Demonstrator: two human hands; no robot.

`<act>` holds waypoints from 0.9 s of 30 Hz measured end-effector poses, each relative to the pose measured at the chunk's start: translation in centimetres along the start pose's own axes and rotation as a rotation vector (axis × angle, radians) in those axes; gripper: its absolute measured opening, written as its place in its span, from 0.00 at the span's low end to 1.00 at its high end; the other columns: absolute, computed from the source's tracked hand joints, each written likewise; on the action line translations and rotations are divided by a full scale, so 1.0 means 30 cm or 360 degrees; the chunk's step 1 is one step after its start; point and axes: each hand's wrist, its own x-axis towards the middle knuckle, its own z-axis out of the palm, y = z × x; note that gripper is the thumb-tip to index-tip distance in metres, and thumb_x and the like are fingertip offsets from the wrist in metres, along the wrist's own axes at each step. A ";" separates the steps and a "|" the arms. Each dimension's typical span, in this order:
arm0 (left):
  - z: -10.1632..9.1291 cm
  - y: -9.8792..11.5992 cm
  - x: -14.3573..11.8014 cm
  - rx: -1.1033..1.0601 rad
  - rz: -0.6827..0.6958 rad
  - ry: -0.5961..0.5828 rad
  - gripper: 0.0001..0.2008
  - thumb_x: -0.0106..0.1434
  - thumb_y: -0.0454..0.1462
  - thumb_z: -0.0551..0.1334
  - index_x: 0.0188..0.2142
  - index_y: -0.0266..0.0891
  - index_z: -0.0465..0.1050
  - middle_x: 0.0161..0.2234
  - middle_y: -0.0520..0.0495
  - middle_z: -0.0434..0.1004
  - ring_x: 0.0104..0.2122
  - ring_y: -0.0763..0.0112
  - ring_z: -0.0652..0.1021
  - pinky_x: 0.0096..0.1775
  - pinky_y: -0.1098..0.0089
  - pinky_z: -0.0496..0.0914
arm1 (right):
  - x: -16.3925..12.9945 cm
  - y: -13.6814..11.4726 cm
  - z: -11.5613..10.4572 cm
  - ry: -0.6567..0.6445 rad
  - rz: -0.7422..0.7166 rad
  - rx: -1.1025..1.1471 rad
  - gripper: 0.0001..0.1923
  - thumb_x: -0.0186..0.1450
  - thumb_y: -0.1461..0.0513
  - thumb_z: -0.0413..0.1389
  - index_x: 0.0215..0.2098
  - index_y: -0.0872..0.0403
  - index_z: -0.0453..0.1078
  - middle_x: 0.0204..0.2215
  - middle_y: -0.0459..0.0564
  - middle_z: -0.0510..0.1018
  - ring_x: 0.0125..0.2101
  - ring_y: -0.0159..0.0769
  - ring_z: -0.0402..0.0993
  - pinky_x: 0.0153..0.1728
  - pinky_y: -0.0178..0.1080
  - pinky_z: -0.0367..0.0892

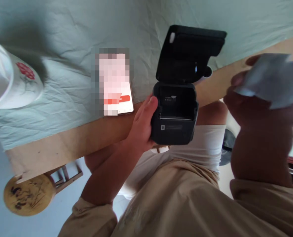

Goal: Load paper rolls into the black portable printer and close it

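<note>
left hand fingers clamped on open printer | right hand fingers pinched blurred, perhaps paper, wad | phone lay beside left fingers on table | mug well apart

My left hand grips black box-shaped device at worktop edge, thumb on its side, lid hinged open. My right hand raised, fingers pinching crumpled pale wrapper, blurred. Phone lies on green cloth. White flowered cup far left.
</note>
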 end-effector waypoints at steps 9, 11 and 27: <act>0.005 0.004 -0.001 -0.0049 -0.0022 0.0041 0.17 0.71 0.51 0.61 0.38 0.43 0.82 0.32 0.51 0.87 0.33 0.64 0.88 0.32 0.69 0.82 | 0.125 0.176 0.057 0.0636 -0.0050 -0.0235 0.19 0.63 0.51 0.67 0.48 0.45 0.70 0.45 0.49 0.78 0.41 0.35 0.78 0.46 0.43 0.76; 0.003 0.002 -0.001 -0.0051 -0.0007 0.0028 0.18 0.71 0.51 0.60 0.37 0.43 0.82 0.31 0.51 0.87 0.35 0.63 0.88 0.34 0.69 0.83 | 0.145 0.198 0.047 0.0548 -0.0037 -0.0401 0.22 0.59 0.53 0.70 0.49 0.46 0.73 0.47 0.50 0.80 0.46 0.39 0.77 0.51 0.45 0.74; -0.009 -0.015 -0.007 -0.0048 0.0132 -0.0038 0.19 0.71 0.53 0.59 0.40 0.45 0.83 0.35 0.50 0.86 0.51 0.56 0.87 0.49 0.59 0.84 | 0.103 0.014 0.271 0.0443 -0.0082 -0.0782 0.22 0.70 0.49 0.59 0.55 0.53 0.72 0.57 0.62 0.66 0.56 0.46 0.69 0.64 0.54 0.70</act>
